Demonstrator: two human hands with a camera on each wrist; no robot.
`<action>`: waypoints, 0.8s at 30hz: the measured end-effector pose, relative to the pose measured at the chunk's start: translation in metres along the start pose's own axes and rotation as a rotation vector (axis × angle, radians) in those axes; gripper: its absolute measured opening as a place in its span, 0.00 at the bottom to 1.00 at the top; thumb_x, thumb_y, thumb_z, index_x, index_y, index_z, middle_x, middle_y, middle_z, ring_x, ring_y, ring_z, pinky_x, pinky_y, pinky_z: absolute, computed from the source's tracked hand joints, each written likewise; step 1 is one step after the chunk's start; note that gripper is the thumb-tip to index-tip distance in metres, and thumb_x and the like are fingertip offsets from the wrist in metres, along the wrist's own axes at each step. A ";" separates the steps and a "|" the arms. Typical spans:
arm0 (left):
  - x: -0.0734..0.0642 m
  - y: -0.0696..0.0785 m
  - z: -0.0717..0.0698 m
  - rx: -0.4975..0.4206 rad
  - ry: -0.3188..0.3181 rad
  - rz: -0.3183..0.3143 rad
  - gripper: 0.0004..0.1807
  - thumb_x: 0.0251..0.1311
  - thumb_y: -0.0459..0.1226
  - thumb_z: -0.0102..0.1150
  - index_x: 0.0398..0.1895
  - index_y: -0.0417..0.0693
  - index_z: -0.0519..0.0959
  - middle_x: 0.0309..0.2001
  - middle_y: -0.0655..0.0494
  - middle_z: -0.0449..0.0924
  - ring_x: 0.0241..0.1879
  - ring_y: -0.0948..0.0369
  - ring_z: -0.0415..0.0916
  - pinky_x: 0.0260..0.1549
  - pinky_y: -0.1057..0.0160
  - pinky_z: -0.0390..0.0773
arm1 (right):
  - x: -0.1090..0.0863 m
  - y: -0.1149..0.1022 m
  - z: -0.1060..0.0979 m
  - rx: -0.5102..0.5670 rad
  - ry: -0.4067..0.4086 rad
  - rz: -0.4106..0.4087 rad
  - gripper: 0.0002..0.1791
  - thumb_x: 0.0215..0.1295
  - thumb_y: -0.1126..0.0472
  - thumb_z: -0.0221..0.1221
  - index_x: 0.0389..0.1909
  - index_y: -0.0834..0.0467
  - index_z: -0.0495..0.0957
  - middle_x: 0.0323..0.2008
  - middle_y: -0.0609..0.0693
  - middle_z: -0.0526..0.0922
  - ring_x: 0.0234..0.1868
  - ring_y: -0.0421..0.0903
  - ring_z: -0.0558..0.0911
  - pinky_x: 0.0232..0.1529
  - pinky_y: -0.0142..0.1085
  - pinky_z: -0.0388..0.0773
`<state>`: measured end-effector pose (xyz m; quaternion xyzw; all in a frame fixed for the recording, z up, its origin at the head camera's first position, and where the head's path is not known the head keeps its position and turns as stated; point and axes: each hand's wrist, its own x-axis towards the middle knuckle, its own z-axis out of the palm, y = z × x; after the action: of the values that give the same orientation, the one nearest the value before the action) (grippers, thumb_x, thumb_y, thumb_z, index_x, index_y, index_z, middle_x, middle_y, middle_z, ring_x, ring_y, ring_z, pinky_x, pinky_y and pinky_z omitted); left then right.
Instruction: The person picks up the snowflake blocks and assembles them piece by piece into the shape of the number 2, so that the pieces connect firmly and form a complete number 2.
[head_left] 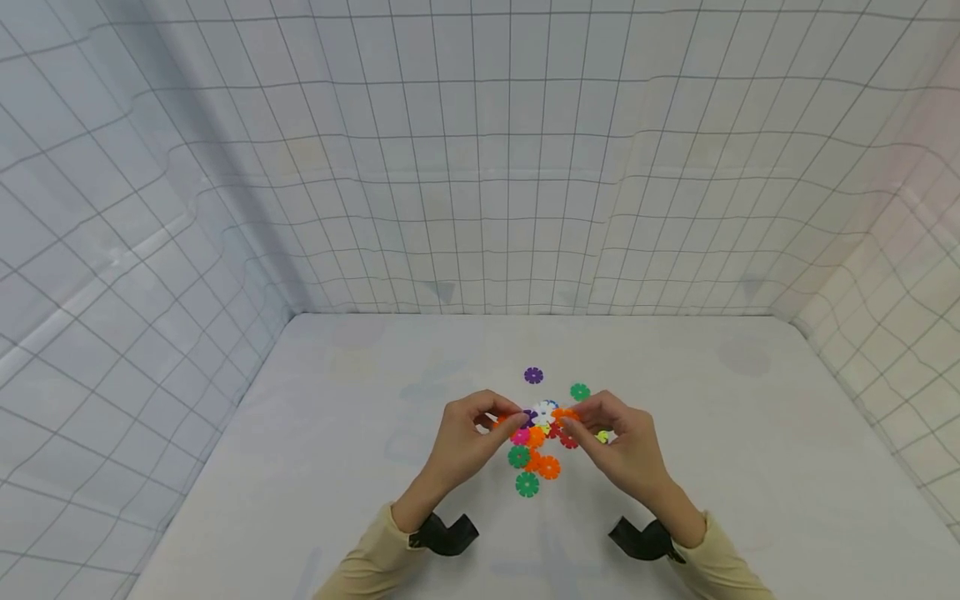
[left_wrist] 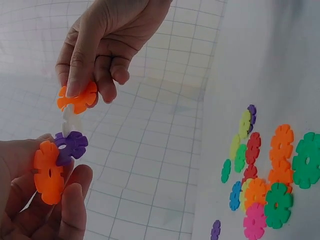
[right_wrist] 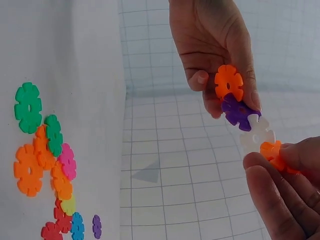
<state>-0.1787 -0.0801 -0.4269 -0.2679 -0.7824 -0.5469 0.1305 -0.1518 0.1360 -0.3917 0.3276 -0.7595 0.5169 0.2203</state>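
Four snowflake discs are linked in a short chain between the two hands. My left hand (head_left: 459,440) pinches the purple disc (right_wrist: 237,111), with an orange disc (left_wrist: 48,175) joined to its outer side. A white disc (right_wrist: 261,136) spans the gap, slotted into the purple one. On the other end, my right hand (head_left: 624,446) grips a second orange disc (left_wrist: 88,95) between thumb and fingers. In both wrist views the chain is held up off the table, and the fingers partly cover its end pieces.
Loose discs lie on the white table (head_left: 300,467) below the hands: green (head_left: 527,484), orange (head_left: 549,467), pink (right_wrist: 68,161), blue (right_wrist: 77,226), red and yellow ones, several overlapping. A purple disc (head_left: 533,376) lies farther back. Grid-patterned curtains (head_left: 480,167) enclose the table.
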 end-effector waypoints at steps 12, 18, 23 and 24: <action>0.002 0.034 -0.002 -0.072 0.052 0.076 0.05 0.51 0.22 0.64 0.25 0.35 0.78 0.24 0.47 0.79 0.21 0.59 0.73 0.22 0.64 0.76 | -0.015 0.032 0.013 0.080 0.053 -0.081 0.15 0.46 0.82 0.65 0.30 0.63 0.77 0.24 0.52 0.83 0.23 0.45 0.83 0.25 0.32 0.79; 0.001 0.038 -0.001 -0.085 0.062 0.065 0.05 0.51 0.21 0.64 0.24 0.35 0.78 0.24 0.48 0.79 0.20 0.59 0.72 0.21 0.65 0.75 | -0.015 0.032 0.015 0.059 0.078 -0.098 0.14 0.45 0.81 0.66 0.30 0.63 0.78 0.24 0.52 0.83 0.22 0.44 0.83 0.22 0.30 0.78; 0.001 0.037 0.000 -0.068 0.063 0.068 0.06 0.51 0.22 0.64 0.25 0.36 0.77 0.24 0.49 0.78 0.21 0.59 0.71 0.21 0.65 0.74 | -0.015 0.035 0.013 0.057 0.054 -0.085 0.15 0.46 0.81 0.66 0.32 0.63 0.77 0.26 0.53 0.83 0.22 0.45 0.82 0.24 0.31 0.79; 0.002 0.037 0.000 -0.060 0.063 0.067 0.06 0.51 0.22 0.64 0.25 0.36 0.77 0.24 0.49 0.78 0.21 0.59 0.71 0.22 0.65 0.74 | -0.014 0.036 0.013 0.057 0.043 -0.077 0.15 0.46 0.81 0.66 0.32 0.63 0.77 0.26 0.53 0.83 0.22 0.44 0.82 0.25 0.31 0.79</action>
<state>-0.1591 -0.0705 -0.3968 -0.2805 -0.7516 -0.5737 0.1653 -0.1680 0.1371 -0.4293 0.3515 -0.7264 0.5366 0.2468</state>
